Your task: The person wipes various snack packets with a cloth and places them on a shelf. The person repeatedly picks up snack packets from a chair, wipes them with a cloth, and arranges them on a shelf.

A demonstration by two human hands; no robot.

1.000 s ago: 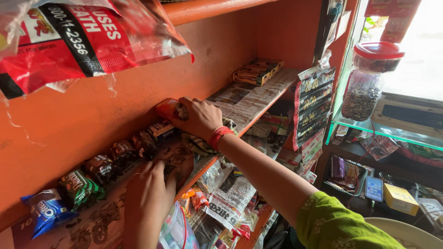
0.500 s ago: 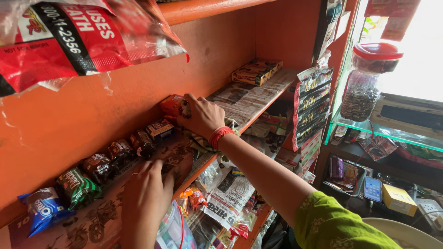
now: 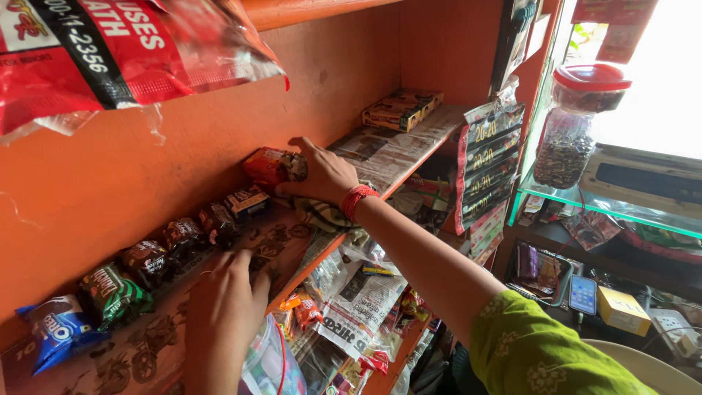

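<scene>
Snack packets (image 3: 183, 241) in a row against the shelf (image 3: 409, 150) back wall, a jar (image 3: 578, 124) far right.

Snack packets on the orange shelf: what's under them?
A printed newspaper lining covers the shelf under the snack packets. The right hand presses a cloth onto it. The shelf board itself is hidden beneath the paper.

orange packet (image 3: 272, 165) on shelf, under right hand | dark snack packets (image 3: 186, 238) lined along the wall | blue packet (image 3: 55, 331) far left | red-white bag (image 3: 110, 51) hanging above | flat boxes (image 3: 402, 108) far end | phone screen (image 3: 583, 294) lower right
</scene>
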